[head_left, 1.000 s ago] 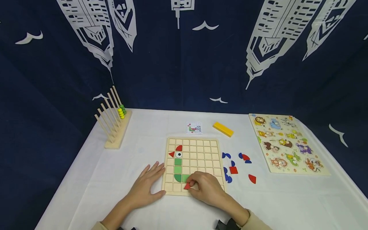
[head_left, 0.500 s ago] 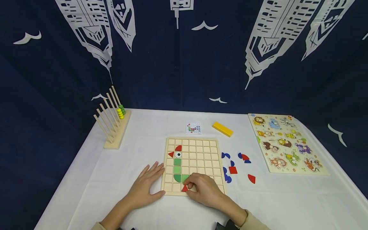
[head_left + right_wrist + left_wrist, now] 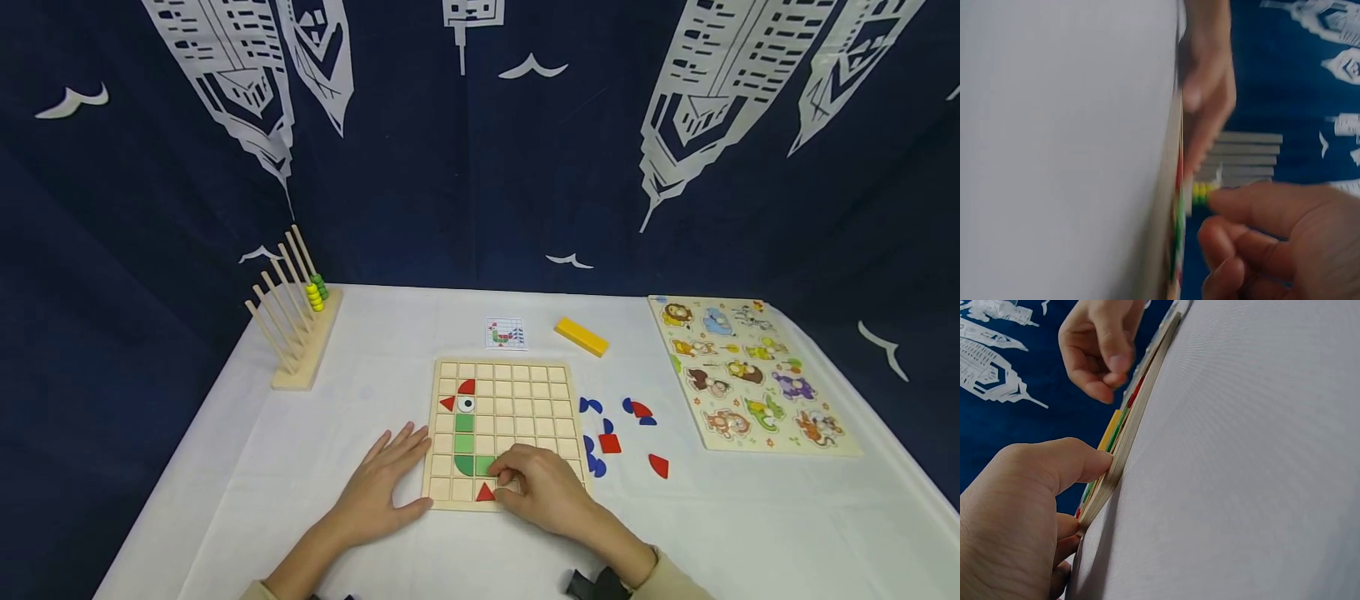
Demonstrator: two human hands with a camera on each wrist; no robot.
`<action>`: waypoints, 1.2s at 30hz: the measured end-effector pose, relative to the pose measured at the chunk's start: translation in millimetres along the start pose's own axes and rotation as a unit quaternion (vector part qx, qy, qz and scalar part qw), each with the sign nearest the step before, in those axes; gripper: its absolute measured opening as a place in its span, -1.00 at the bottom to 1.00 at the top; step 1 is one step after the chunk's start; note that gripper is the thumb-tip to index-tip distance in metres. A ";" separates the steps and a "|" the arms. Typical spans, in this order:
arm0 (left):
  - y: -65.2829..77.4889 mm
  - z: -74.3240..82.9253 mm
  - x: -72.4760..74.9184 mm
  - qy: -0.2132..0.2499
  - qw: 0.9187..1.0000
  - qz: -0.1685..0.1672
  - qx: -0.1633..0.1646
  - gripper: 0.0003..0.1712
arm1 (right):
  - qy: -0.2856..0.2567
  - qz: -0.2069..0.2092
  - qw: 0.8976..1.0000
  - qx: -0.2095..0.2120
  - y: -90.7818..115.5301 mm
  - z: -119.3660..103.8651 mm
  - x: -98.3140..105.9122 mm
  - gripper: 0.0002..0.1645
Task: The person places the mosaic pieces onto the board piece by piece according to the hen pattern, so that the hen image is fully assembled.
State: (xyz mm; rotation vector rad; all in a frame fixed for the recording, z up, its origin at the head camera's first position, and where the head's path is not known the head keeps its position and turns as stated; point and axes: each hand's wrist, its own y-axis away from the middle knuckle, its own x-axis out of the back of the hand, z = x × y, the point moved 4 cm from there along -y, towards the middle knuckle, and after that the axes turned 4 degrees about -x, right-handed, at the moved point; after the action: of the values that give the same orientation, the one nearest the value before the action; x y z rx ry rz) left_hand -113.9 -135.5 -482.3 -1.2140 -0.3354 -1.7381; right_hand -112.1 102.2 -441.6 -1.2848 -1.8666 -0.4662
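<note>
A wooden grid board (image 3: 531, 408) lies on the white table. My left hand (image 3: 381, 485) rests beside its left edge with fingers spread, the thumb touching the rim near the lower corner. On the bottom row sits a red triangle (image 3: 485, 492), point up. Just right of it, over the board, is my right hand (image 3: 545, 493), fingers loosely curled, thumb and index tips apart and nothing between them. Green squares (image 3: 464, 433), a green quarter-round (image 3: 465, 465), a white eye tile (image 3: 466, 403), a red quarter-round (image 3: 467, 387) and a small red triangle (image 3: 447, 403) fill other cells.
Right of the board lie blue half-rounds (image 3: 597, 466), a red square (image 3: 610, 443) and a red quarter-round (image 3: 658, 466). Behind it are a picture card (image 3: 506, 333) and a yellow block (image 3: 582, 337). A peg stand (image 3: 306, 358) is at left, an animal puzzle (image 3: 750, 392) at right.
My right hand set the red triangle down in the bottom row, let go of it and drew slightly right. My left hand stayed in place.
</note>
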 end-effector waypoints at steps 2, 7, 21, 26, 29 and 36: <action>-0.6 0.1 -0.6 0.002 1.000 -0.005 0.003 -0.09 | 0.004 0.026 1.000 -0.009 -0.1 7.5 13.7 -0.81; -0.5 -0.6 -0.6 0.000 1.000 -0.013 0.012 -0.08 | 0.035 0.112 0.992 -0.035 4.6 36.2 56.9 -0.81; -0.3 0.0 -0.2 0.003 1.000 -0.003 0.008 -0.08 | 0.112 0.146 0.949 -0.254 32.8 132.2 124.2 -0.69; -0.7 1.2 -0.2 0.006 1.000 -0.001 0.007 -0.08 | 0.107 0.125 0.944 -0.287 35.5 145.3 119.1 -0.66; -0.6 1.3 0.0 0.005 1.000 -0.001 0.007 -0.09 | 0.106 0.122 0.942 -0.294 35.4 149.5 116.4 -0.64; -0.8 1.1 0.1 0.004 1.000 0.000 0.006 -0.09 | 0.101 0.119 0.943 -0.295 34.7 154.2 112.8 -0.63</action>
State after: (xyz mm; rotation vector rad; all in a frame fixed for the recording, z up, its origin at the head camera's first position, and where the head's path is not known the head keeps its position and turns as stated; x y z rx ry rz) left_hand -114.0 -134.4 -481.4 -1.1989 -0.3418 -1.7382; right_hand -161.6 289.7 -451.9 -1.7484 -1.4161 -1.0368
